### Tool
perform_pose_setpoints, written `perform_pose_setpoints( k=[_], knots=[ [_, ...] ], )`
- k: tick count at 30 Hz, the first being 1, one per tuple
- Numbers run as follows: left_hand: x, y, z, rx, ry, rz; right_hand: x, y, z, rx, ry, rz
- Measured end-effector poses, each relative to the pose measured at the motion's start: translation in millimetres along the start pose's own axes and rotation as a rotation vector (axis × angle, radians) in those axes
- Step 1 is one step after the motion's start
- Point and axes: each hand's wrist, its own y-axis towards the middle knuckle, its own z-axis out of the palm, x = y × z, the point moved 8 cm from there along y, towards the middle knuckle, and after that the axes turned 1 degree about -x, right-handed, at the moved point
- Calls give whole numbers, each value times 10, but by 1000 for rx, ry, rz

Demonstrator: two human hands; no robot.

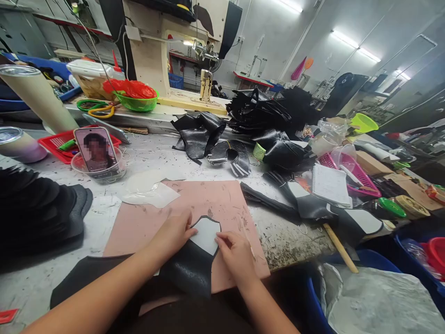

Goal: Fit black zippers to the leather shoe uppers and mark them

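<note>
A black leather piece (pixel 189 271) with a white backing patch (pixel 206 234) at its top lies over the near part of a pink board (pixel 208 197). My left hand (pixel 179 230) grips the left edge beside the patch, its thumb on the white. At the right edge of the patch, my right hand (pixel 236 255) pinches the border between thumb and fingers. Under my left forearm lies another black piece (pixel 86 273). A translucent white template-like sheet (pixel 155 195) rests on the board's upper left corner.
Stacked black pieces (pixel 38 208) stand at the left. A phone (pixel 95 150) leans in a clear bowl (pixel 118 169). Behind is a sewing machine (pixel 205 88), with black leather piles (pixel 257 109) alongside. A notebook (pixel 330 184) and a blue bin (pixel 314 297) are at the right.
</note>
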Motion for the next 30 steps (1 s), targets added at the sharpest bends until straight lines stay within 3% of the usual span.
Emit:
perform_pose_setpoints(
  k=[10,16,22,26,30],
  knots=[
    [-82,14,9,28,185,57,103,45,53,62,-218,-74],
    [14,-45,-83,13,337,69,331,68,158,225,-444,-312],
    [97,-232,-166,-27,402,96,486,35,296,363,-741,-415],
    [217,-404,-198,-36,407,144,595,92,368,432,-812,-448],
    [310,-665,-155,-88,338,373,795,321,533,485,-761,-488]
  ],
)
